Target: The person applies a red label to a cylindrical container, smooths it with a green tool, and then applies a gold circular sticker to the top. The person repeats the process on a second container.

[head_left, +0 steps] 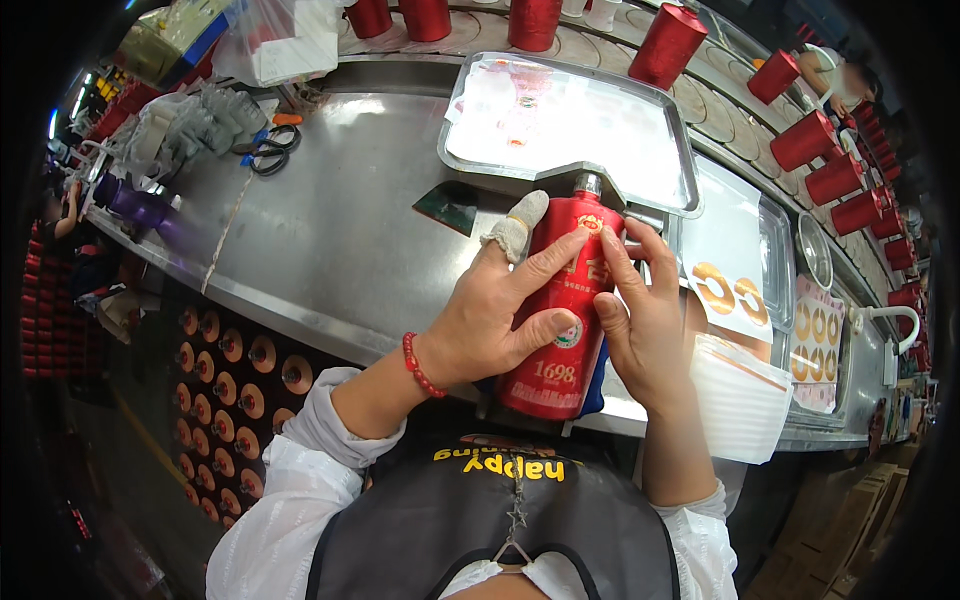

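A red bottle [551, 352] with gold print lies tilted at the bench's near edge, its silvery neck pointing away from me and resting at a metal bracket [600, 178]. My left hand [490, 300] holds it from the left, thumb and forefinger stretched over its face; another finger wears a pale cloth cover [518, 225]. From the right, my right hand [645, 310] holds the bottle too, thumb on its side and forefinger pressed near its shoulder. Both forefingertips meet beside a small gold-and-red emblem [591, 223]. Fingers partly hide the print.
Beyond the bottle lies a metal tray [455, 150] with a white sheet. Black-handled scissors [270, 152] lie far left. Gold ring-shaped stickers [728, 292] and white stacked trays [738, 395] are at the right. Red bottles [668, 48] stand on a curving conveyor behind; capped pieces fill a rack [232, 385] below left.
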A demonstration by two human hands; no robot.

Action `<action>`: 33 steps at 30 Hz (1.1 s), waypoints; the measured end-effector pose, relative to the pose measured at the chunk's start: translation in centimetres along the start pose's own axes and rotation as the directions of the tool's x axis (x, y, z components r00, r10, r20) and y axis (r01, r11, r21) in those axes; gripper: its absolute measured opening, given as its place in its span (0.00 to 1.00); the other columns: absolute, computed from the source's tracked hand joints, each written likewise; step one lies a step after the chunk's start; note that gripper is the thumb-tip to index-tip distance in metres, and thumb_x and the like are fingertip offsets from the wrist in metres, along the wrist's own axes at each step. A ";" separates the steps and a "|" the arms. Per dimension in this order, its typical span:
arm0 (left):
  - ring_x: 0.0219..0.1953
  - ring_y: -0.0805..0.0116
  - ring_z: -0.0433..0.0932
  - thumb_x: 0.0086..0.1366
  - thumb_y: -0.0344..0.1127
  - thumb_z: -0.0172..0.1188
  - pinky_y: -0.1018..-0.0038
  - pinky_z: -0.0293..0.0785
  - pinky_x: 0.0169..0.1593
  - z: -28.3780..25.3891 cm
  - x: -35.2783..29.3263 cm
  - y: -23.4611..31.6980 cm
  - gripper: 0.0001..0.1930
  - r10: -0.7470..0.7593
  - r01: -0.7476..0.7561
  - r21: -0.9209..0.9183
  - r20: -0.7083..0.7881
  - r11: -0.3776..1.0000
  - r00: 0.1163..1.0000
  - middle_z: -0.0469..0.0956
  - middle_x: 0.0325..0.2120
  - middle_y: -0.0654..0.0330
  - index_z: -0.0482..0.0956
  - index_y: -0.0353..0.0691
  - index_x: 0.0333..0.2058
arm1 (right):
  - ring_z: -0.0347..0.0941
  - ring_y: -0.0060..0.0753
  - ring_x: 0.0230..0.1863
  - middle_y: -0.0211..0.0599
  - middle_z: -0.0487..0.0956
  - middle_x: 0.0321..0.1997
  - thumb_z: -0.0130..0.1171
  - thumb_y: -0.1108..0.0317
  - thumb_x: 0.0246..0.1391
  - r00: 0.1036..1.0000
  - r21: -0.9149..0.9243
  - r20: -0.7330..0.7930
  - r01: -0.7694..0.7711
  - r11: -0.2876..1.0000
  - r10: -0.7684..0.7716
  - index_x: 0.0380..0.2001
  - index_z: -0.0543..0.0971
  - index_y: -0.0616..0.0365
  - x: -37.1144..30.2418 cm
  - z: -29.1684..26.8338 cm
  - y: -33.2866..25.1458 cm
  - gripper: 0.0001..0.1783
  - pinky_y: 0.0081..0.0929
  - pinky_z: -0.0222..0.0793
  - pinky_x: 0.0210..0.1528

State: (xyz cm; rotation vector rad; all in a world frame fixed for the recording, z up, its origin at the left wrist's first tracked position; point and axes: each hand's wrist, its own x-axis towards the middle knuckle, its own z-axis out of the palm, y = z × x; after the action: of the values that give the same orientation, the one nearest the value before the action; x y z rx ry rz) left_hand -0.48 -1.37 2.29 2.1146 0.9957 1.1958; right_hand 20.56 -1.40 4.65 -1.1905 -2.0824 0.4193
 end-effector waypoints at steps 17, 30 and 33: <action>0.72 0.38 0.48 0.56 0.66 0.66 0.51 0.49 0.71 -0.5 -2.4 -1.9 0.47 0.114 -0.106 -0.064 0.123 0.992 0.986 0.46 0.71 0.38 0.62 0.54 0.70 | 0.71 0.45 0.54 0.56 0.56 0.72 0.64 0.45 0.56 0.988 0.102 0.129 0.066 0.993 -0.079 0.66 0.70 0.51 -3.2 -0.4 0.6 0.39 0.39 0.74 0.53; 0.72 0.36 0.47 0.55 0.70 0.64 0.51 0.47 0.72 -0.8 -2.3 -2.2 0.49 0.129 -0.120 -0.059 0.178 0.991 0.976 0.43 0.71 0.35 0.61 0.53 0.70 | 0.68 0.55 0.61 0.60 0.55 0.73 0.65 0.43 0.55 0.986 0.125 0.136 0.075 0.989 -0.092 0.68 0.67 0.50 -3.6 -0.5 0.5 0.42 0.43 0.70 0.58; 0.71 0.33 0.48 0.58 0.69 0.61 0.51 0.47 0.72 -1.4 -1.8 -1.8 0.46 0.182 -0.189 0.021 0.189 0.982 0.965 0.44 0.70 0.31 0.63 0.50 0.69 | 0.69 0.54 0.59 0.62 0.54 0.73 0.62 0.43 0.57 0.982 0.069 0.146 0.113 0.991 -0.122 0.68 0.67 0.50 -3.1 -1.1 0.1 0.40 0.42 0.69 0.58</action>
State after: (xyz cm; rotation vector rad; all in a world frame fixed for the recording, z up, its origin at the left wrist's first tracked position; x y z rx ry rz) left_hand -2.98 -1.56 0.76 2.3434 0.7568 1.0457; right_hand 22.45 -4.04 4.04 -1.0216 -2.2387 0.5263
